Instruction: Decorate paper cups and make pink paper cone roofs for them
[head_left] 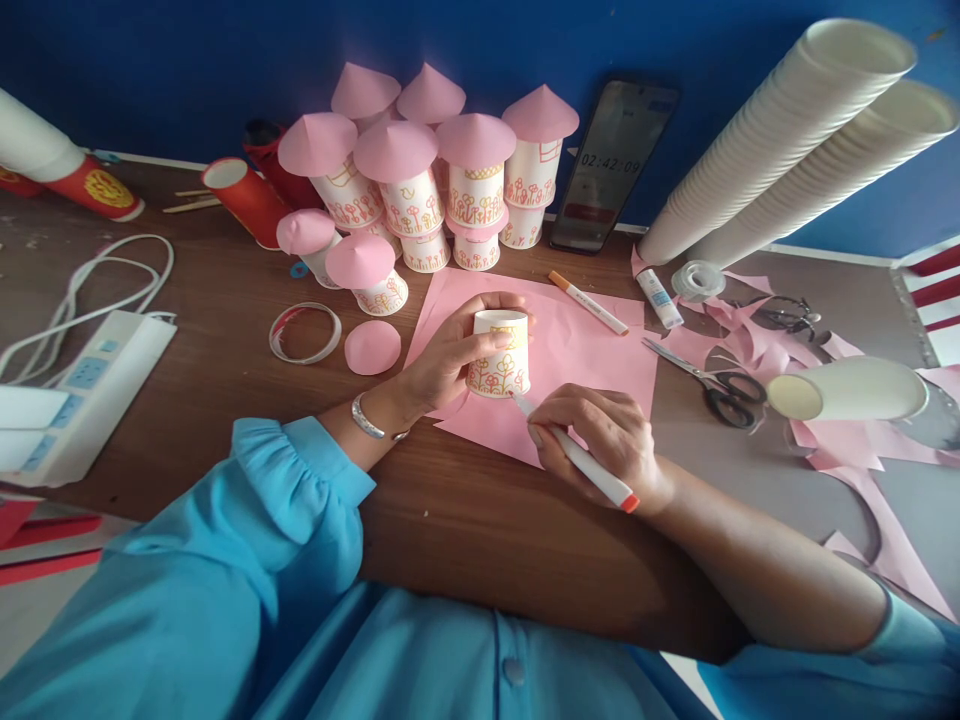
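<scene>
My left hand (450, 350) is wrapped round a small upturned paper cup (500, 355) drawn with red and yellow flowers, standing on a pink paper sheet (577, 345). My right hand (600, 435) pinches a white marker with an orange end (581, 460), its tip touching the cup's lower right side. A loose pink paper cone (372, 346) lies just left of the sheet.
Several finished cups with pink cone roofs (420, 175) stand at the back beside a leaning phone (611, 165). Scissors (712, 385), a second marker (589, 302), glue stick (660, 297), tape rolls (304, 333), cup stacks (787, 130) and pink scraps lie right; a power strip (82, 390) left.
</scene>
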